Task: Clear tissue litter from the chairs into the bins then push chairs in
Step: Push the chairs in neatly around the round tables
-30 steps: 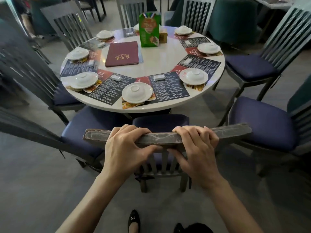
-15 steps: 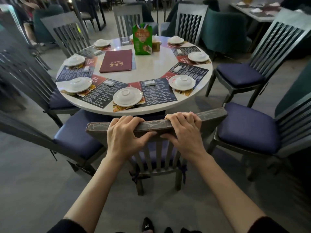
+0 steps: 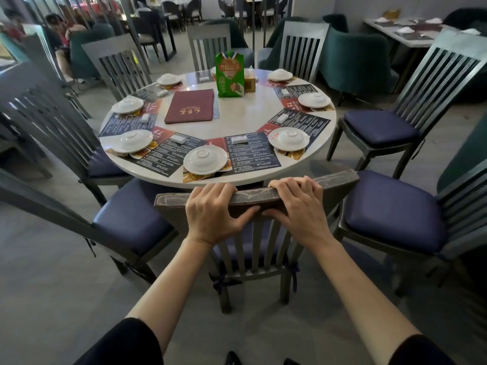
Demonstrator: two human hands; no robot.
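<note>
Left hand: I have my left hand (image 3: 213, 214) on the top rail (image 3: 251, 197) of the chair (image 3: 250, 248) in front of me. Its fingers (image 3: 218, 189) are curled over the far edge and the thumb is tucked beneath, grasping the rail.
Right hand: my right hand (image 3: 297, 209) is just beside it on the same rail, fingers wrapped over the top, thumb under, also clamped on.
Chair: the back is upright and faces me. The blue seat shows through the slats and runs in under the rim of the surface (image 3: 147, 177).
Surface: round and white, ringed with placemats (image 3: 250, 156) and upturned bowls (image 3: 205, 160) on plates. A maroon menu folder (image 3: 189, 106) lies flat and a green carton (image 3: 229, 75) stands near the middle.
Neighbouring chairs: one on my left (image 3: 131, 219) and one on my right (image 3: 392, 209), both standing out from the surface at an angle.
Floor: grey, with my dark shoe tips (image 3: 233, 359) at the bottom edge.
</note>
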